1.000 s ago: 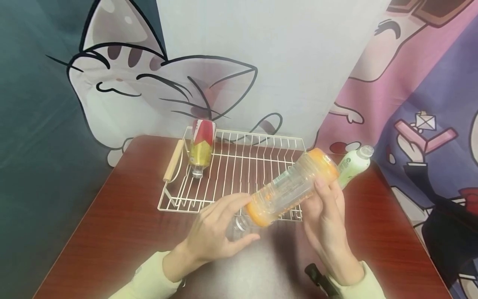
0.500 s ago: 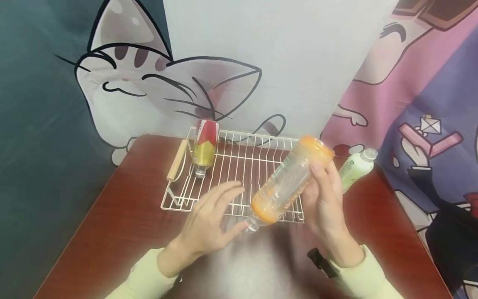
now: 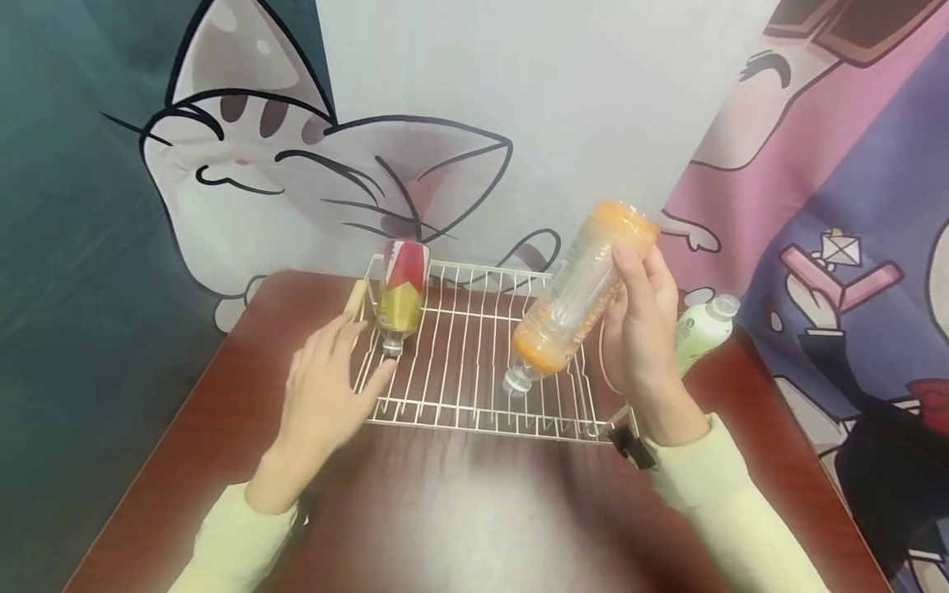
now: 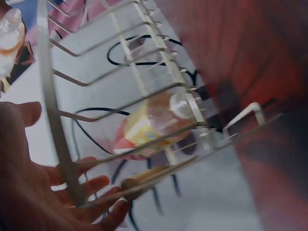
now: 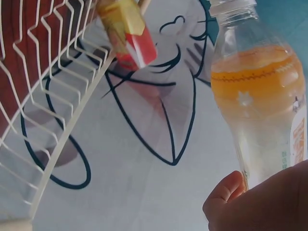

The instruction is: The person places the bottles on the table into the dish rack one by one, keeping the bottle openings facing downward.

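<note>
My right hand [image 3: 647,325] grips a clear plastic bottle [image 3: 574,296] with orange bands near its base, tilted with its neck down, above the right side of a white wire rack [image 3: 474,428]. In the right wrist view the clear bottle [image 5: 260,115] shows an orange band and a clear neck. Beside the rack's left end my left hand [image 3: 319,395] is spread, fingertips right at its wooden handle [image 3: 356,298] and thumb near a red and yellow bottle [image 3: 404,288]. That bottle leans neck down inside the rack. The left wrist view shows fingers [image 4: 96,185] close along the rack's rim.
A light green bottle [image 3: 700,329] stands behind my right hand, its lower part hidden. The rack is on a dark red table [image 3: 460,527], close to a cartoon-printed backdrop [image 3: 593,99]. A black strap [image 3: 630,447] shows at my right wrist.
My right hand has lifted the clear bottle forward and up over the rack, tipping it steeper. My left hand has moved away from the bottle's neck to the rack's left end.
</note>
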